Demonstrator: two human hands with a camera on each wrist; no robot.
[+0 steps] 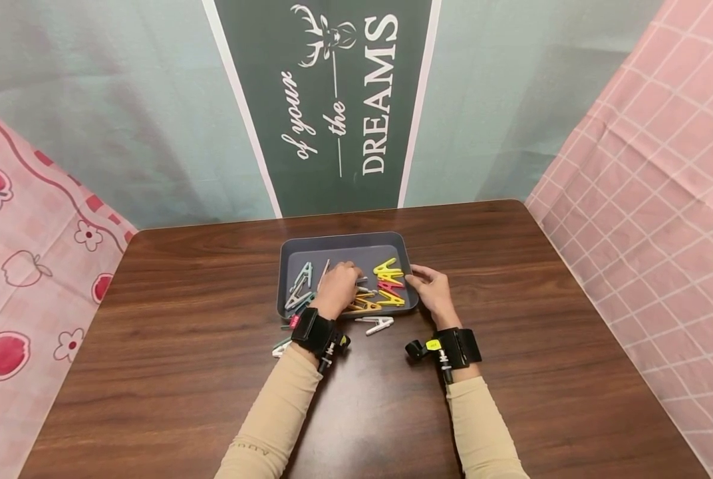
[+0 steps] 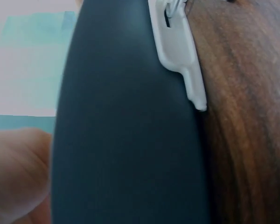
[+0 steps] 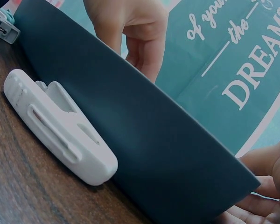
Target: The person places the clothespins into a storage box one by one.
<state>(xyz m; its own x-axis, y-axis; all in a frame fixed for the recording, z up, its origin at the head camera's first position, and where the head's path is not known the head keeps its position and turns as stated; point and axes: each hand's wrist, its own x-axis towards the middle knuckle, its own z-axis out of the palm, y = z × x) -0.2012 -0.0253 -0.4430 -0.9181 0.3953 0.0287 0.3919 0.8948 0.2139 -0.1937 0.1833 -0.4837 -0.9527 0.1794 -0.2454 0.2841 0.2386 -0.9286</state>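
A dark grey tray [image 1: 344, 243] sits mid-table with several clothespins in it: yellow [image 1: 388, 269], red [image 1: 390, 285], teal [image 1: 304, 274] and white ones. My left hand [image 1: 349, 271] reaches into the tray, fingers curled down over the pile; what they hold is hidden. From the right wrist view the left hand [image 3: 130, 28] hangs behind the tray wall [image 3: 144, 140]. My right hand [image 1: 415, 274] pinches the tray's right rim near its front corner, and its fingers [image 3: 266, 186] close about that corner. A white clothespin [image 1: 377, 324] [image 3: 56, 126] [image 2: 177, 46] lies on the table against the tray's front wall [image 2: 126, 140].
More clothespins [image 1: 281, 346] lie on the brown wooden table [image 1: 542, 319] left of my left wrist. A green banner [image 1: 332, 100] hangs behind the table, pink cloths at both sides. Bare wood surrounds the tray.
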